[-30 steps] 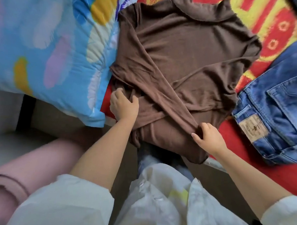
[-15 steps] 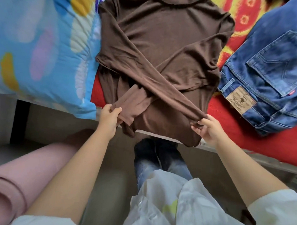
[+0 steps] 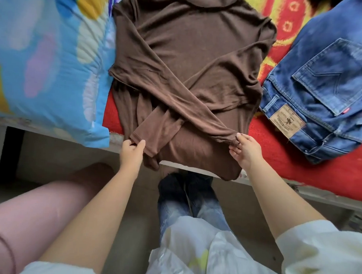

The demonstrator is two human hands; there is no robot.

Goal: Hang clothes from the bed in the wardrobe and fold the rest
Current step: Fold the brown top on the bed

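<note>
A: Where is the garment being folded?

B: The brown long-sleeved knit top (image 3: 191, 55) lies flat on the bed with the red and yellow patterned cover (image 3: 286, 23), collar at the far side, hem hanging a little over the near edge of the bed. Both sleeves are folded inward and cross over the lower front.

A: And the hands?

B: The left hand (image 3: 131, 153) pinches the cuff of one sleeve near the bed's edge, thumb on top and fingers (image 3: 142, 143) curled under the fabric. The right hand (image 3: 244, 151) pinches the cuff of the other sleeve, which runs diagonally down from the top's left shoulder; its fingers (image 3: 240, 137) close narrowly on the cuff's end.

A: So both are holding cloth?

B: Yes, each grips a sleeve end, and the two hands are well apart, at opposite sides of the lower hem.

A: What lies beside the top?

B: To its left, touching its side, a puffy blue quilt with yellow, pink and white patches (image 3: 47, 56). To its right, a pair of blue denim jeans with a tan leather waistband patch (image 3: 329, 88), touching the top's right side.

A: Anything below the bed edge?

B: A rolled pink mat (image 3: 23, 219) lies on the floor at the left. The person's pale sleeves show at the bottom, with legs in faded jeans between the arms.
</note>
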